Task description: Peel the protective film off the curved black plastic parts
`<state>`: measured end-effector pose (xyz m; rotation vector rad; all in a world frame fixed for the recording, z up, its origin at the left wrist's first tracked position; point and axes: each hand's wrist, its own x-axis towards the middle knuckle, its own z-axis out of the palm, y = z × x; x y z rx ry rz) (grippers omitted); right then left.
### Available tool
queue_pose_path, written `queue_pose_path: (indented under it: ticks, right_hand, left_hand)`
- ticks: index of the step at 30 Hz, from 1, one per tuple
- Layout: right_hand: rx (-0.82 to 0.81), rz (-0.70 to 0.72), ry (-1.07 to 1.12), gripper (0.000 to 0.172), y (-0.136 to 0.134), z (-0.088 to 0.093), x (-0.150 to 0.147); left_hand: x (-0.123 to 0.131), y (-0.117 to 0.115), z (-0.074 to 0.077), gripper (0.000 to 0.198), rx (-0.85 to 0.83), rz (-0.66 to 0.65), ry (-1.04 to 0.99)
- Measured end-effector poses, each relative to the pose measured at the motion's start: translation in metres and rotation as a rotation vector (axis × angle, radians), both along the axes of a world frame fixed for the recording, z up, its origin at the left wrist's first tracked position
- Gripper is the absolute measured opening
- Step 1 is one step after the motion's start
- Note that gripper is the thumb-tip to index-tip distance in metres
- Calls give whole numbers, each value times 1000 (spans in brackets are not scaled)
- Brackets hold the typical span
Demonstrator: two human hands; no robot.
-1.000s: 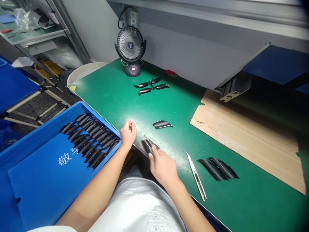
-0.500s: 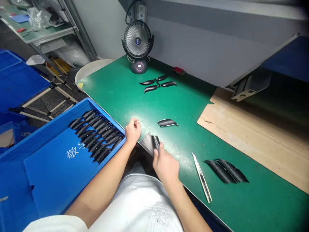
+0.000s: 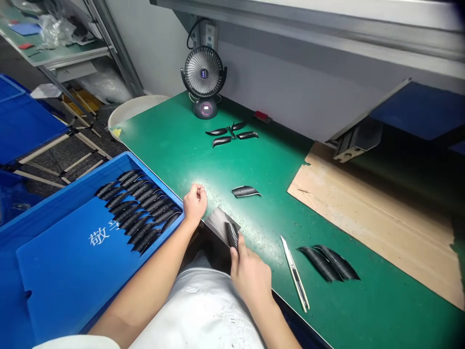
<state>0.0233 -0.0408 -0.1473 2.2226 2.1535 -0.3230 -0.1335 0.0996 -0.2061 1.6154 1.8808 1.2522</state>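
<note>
My right hand (image 3: 251,271) grips a black curved, ribbed piece (image 3: 231,235) between thumb and fingers. That piece lies over a grey sheet (image 3: 217,218), sandpaper-like, at the table's front edge. To its left, my left hand (image 3: 195,202) is closed with fingers curled together, by the corner of the blue tray; whatever is in it, if anything, is hidden. A similar black curved piece (image 3: 247,191) rests on the green table (image 3: 276,213) beyond the sheet. Right of my right hand are a utility knife (image 3: 295,274) with its blade out and two more black pieces (image 3: 329,262).
The blue tray (image 3: 61,276) on the left holds rows of black pieces (image 3: 140,208). Toward the back are a small fan (image 3: 204,72) and several slender black pieces (image 3: 231,133) joined together. Brown cardboard (image 3: 378,213) lies at right, under a metal bracket (image 3: 358,140).
The black piece in my right hand has moved toward me across the grey sheet, baring more of it. The view has shifted slightly. My left hand stays closed.
</note>
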Motion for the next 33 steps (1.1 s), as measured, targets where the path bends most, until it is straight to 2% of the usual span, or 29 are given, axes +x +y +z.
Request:
queue_pose_path:
  ticks: [5, 8, 10, 14, 17, 24, 29, 33]
  right_hand:
    - [48, 77, -28, 50, 13, 5, -15]
    - [27, 175, -60, 60, 0, 2, -17]
    - [-15, 193, -42, 60, -10, -1, -15]
    - [-86, 10, 279, 40, -8, 0, -5]
    - [-135, -113, 475, 37, -1, 6, 6]
    - [-167, -236, 290, 39, 0, 12, 14]
    - [-124, -84, 157, 45, -3, 10, 21]
    - [-59, -29, 13, 48, 6, 3, 13]
  left_hand:
    - [-1, -1, 0, 12, 1, -7, -8]
    - [-1, -1, 0, 12, 4, -14, -18]
    - [-1, -2, 0, 12, 12, -17, -23]
    - [0, -1, -1, 11, 23, -8, -24]
    - [0, -1, -1, 10, 17, -3, -22]
    - [-2, -1, -3, 9, 8, -10, -13]
    - [-2, 0, -4, 9, 12, -11, -6]
    - [-2, -1, -4, 9, 7, -14, 1]
